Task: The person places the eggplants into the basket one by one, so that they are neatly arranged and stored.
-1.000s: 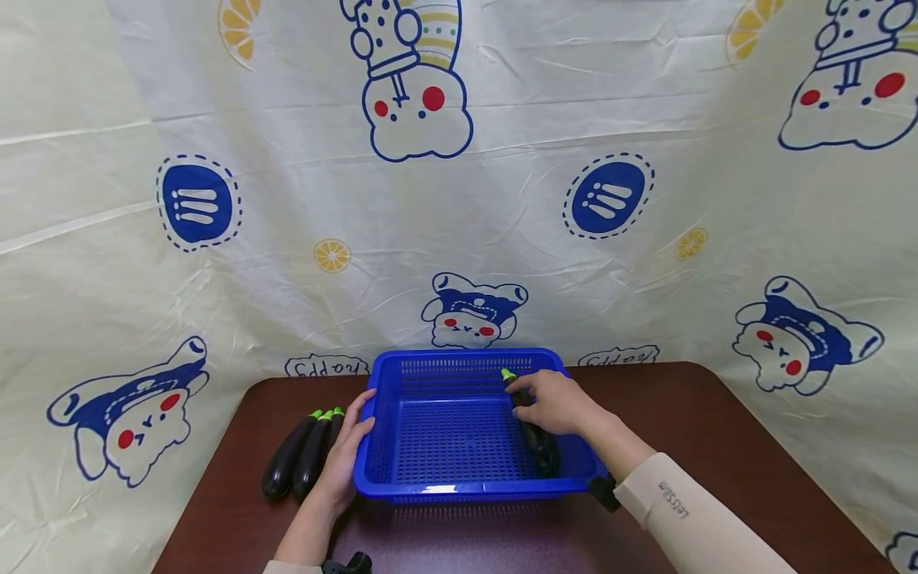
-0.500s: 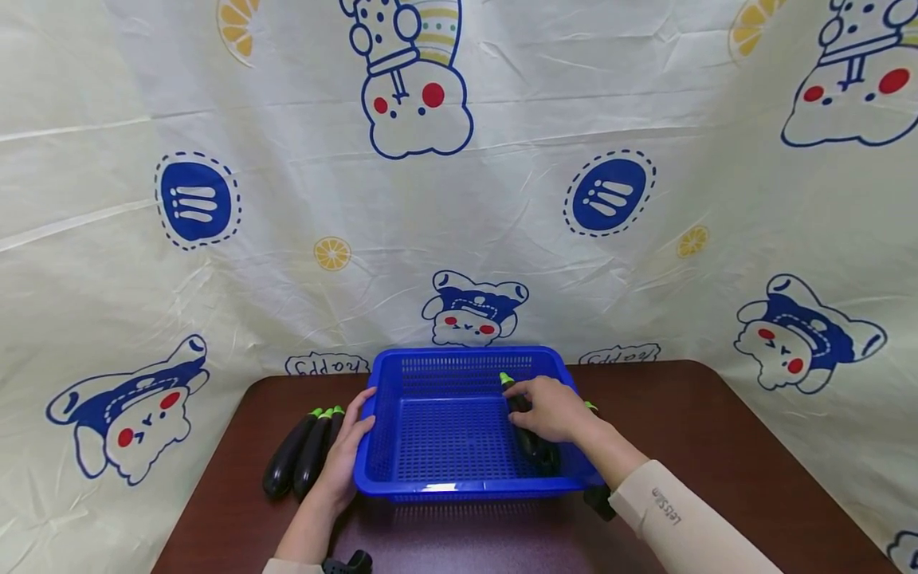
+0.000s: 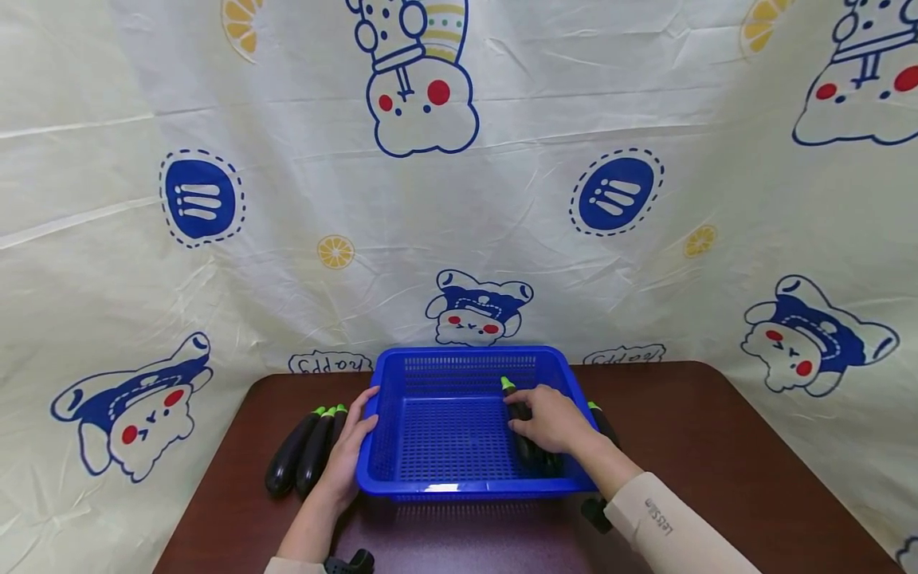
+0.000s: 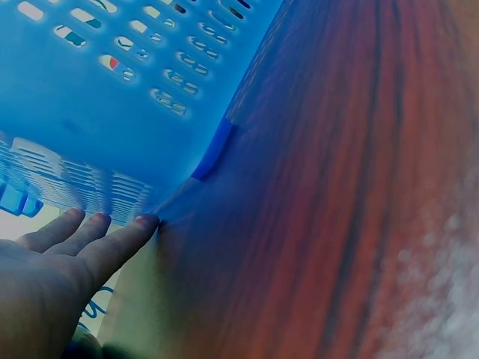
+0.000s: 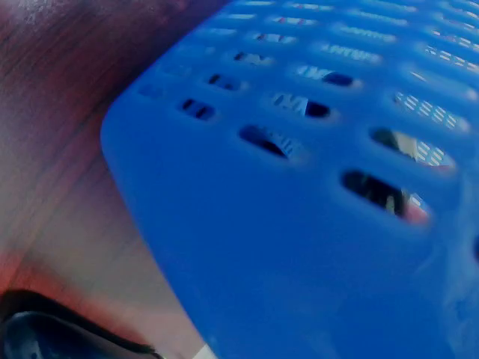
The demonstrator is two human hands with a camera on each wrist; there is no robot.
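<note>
Lying inside the blue basket (image 3: pixel 473 487) near its right edge, an eggplant (image 3: pixel 525 450) is pinched between thumb and fingers of the right hand (image 3: pixel 551 418).
The basket's left edge is touched by the left hand (image 3: pixel 346 456), fingers extended. Three eggplants (image 3: pixel 312 458) are laid toward the table's (image 3: pixel 224 488) left edge; another (image 3: pixel 604 423) is partly hidden outside the basket's right edge.

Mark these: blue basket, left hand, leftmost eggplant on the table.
Blue basket (image 3: pixel 452 438): head view, bare part of its floor.
Left hand (image 3: pixel 343 458): head view, middle of the hand.
Leftmost eggplant (image 3: pixel 294 453): head view, middle of its dark body.
</note>
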